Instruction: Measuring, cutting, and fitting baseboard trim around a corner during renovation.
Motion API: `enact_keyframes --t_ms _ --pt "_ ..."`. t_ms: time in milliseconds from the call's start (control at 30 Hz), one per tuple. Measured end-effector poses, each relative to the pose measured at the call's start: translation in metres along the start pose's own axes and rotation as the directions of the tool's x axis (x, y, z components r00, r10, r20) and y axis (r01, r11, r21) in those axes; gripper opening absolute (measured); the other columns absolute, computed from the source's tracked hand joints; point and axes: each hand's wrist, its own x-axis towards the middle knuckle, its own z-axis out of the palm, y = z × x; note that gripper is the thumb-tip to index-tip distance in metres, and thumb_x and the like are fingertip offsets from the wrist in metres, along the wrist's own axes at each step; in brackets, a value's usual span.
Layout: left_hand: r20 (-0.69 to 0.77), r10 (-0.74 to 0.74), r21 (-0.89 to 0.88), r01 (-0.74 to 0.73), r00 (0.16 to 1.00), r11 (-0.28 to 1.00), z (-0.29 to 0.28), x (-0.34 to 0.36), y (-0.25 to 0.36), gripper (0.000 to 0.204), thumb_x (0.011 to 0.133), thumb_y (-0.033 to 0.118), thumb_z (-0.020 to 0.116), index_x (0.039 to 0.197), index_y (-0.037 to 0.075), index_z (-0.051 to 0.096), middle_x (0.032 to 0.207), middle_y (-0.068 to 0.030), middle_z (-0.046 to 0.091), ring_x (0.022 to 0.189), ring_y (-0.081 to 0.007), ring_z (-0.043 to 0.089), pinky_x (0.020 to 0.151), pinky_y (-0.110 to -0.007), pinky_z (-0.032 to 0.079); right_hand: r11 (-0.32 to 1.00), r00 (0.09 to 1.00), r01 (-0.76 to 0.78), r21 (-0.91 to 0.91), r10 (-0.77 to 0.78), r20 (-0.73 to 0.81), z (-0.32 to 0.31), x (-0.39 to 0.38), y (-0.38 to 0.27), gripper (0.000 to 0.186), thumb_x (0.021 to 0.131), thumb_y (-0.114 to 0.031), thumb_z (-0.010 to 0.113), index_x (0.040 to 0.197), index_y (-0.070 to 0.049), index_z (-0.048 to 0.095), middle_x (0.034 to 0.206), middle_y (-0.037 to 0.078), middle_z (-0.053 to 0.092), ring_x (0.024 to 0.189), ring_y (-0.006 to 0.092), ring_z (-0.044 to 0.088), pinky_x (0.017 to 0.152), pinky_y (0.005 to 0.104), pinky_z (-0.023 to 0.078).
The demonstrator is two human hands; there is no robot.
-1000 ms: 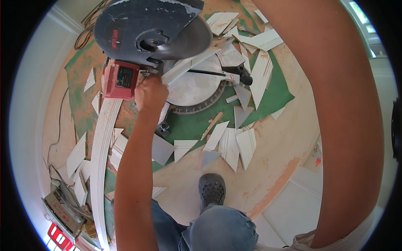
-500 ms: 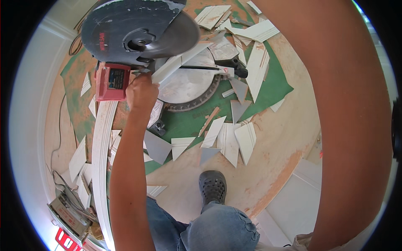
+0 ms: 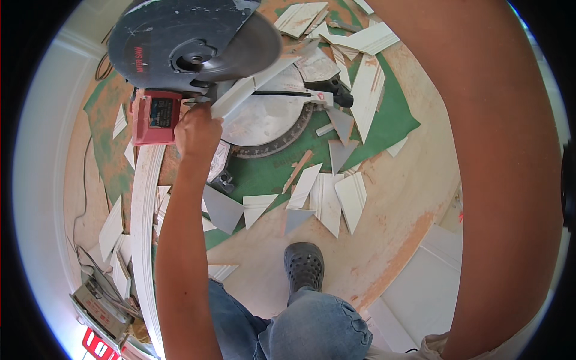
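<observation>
My left hand (image 3: pixel 198 129) is closed around the near end of a white strip (image 3: pixel 243 90), its fingertips partly hidden. This strip slants across the back of the mitre saw's round metal table (image 3: pixel 273 123), with a thin line crossing it. Just above hangs the saw's round blade (image 3: pixel 252 51), smooth and blurred, under a dark guard (image 3: pixel 144 48). The red motor housing (image 3: pixel 157 117) is right beside my left hand. My right arm (image 3: pixel 504 150) reaches up past the top edge, so the right hand is out of sight.
A long white moulding (image 3: pixel 147 240) runs down the left side. Several white and grey offcuts (image 3: pixel 327 204) lie around the saw on a dusty green sheet (image 3: pixel 396 114). A cable (image 3: pixel 75 234) trails at the left. My dark clog (image 3: pixel 304 264) stands on the floor in front.
The saw and my left hand appear slightly farther left and up in the picture, along with the surroundings. My left hand keeps its place on the strip.
</observation>
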Motion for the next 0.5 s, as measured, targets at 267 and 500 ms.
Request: enact_keyframes --t_ms 267,500 --pt "0.023 -0.007 0.04 0.006 1.0 0.999 -0.004 0.0 0.002 0.031 0.083 0.024 0.076 0.108 0.006 0.071 0.105 -0.0163 0.073 0.101 -0.0364 0.071 0.087 -0.047 0.056 0.989 0.99 -0.141 0.045 0.14 0.031 -0.019 0.041 -0.02 0.046 0.107 -0.039 0.054 0.116 0.005 0.067 0.096 0.016 0.07 0.078 0.0217 0.067 0.067 0.0353 0.056" --pt "0.023 -0.015 0.027 0.015 1.0 1.0 0.002 0.003 0.007 0.031 0.083 0.025 0.076 0.108 0.006 0.07 0.105 -0.016 0.074 0.101 -0.0362 0.071 0.086 -0.047 0.055 0.994 0.994 -0.105 0.015 0.105 -0.023 -0.019 0.02 0.004 0.046 0.107 -0.039 0.054 0.117 0.004 0.067 0.099 0.016 0.07 0.081 0.0219 0.067 0.07 0.0357 0.056"
